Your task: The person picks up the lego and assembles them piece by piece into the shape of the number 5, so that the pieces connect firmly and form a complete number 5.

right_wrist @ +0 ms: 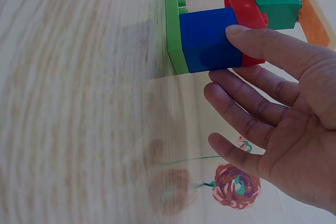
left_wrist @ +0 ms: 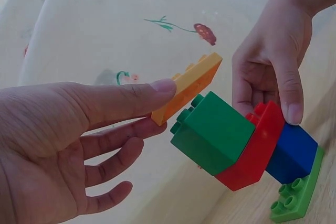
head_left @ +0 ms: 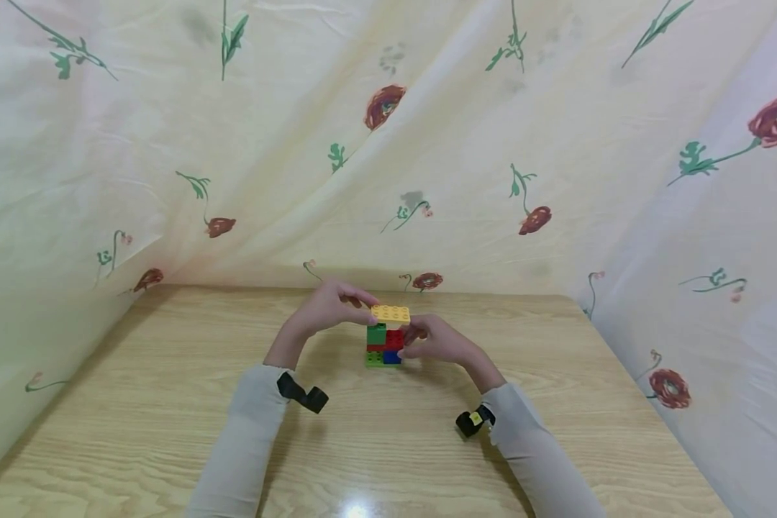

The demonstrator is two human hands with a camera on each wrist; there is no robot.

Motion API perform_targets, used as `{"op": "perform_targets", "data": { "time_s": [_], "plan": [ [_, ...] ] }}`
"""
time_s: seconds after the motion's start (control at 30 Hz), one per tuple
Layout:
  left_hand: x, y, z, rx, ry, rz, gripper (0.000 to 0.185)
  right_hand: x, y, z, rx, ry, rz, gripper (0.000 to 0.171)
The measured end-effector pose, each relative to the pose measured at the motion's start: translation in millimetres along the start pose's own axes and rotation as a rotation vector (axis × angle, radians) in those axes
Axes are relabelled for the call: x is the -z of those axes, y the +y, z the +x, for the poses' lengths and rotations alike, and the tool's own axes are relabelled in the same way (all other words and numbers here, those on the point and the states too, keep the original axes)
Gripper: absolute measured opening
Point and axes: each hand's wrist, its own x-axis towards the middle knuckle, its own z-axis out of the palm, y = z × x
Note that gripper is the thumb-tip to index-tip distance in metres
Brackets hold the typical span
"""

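— What's standing on the desk (head_left: 168, 403)?

— A small brick stack (head_left: 384, 347), well in from the desk's near edge and close to the flowered cloth (head_left: 466, 144) hung behind it. A light green base plate (left_wrist: 296, 195) lies flat on the wood; on it sits a blue brick (right_wrist: 210, 39), then a red brick (left_wrist: 254, 153), with a dark green brick (left_wrist: 212, 132) on top on the stack's left side.

— And the hands?

— The right hand (head_left: 435, 341) is against the stack's right side. Its thumb (right_wrist: 265, 45) lies across the blue and red bricks and presses them; the other fingers are spread and nearly straight, not curled round anything.

— The left one?

— The left hand (head_left: 329, 308) holds a yellow plate (head_left: 391, 314) just above the stack. The thumb (left_wrist: 126, 98) is on the plate's near edge; in the wrist view the plate hangs tilted, apparently just clear of the dark green brick's studs, though I cannot tell that for certain. The lower fingers are loosely bent beneath it.

— Anything else?

— Pale sleeves (head_left: 246, 446) on both arms.
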Motion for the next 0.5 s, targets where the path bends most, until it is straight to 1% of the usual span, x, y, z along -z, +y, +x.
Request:
{"op": "perform_targets", "data": {
  "time_s": [0.13,0.4,0.5],
  "plan": [
    [0.2,-0.6,-0.4,-0.003,-0.004,-0.002,0.028,0.7,-1.4,-0.2,0.003,-0.006,0.005,0.04],
    [0.7,-0.9,-1.6,0.012,-0.014,0.025,0.031,0.5,0.2,0.6,0.012,-0.007,-0.012,0.038],
    [1.5,-0.5,-2.1,0.016,-0.024,0.021,0.031,0.4,0.4,1.0,0.013,-0.004,-0.014,0.037]
  ]
}}
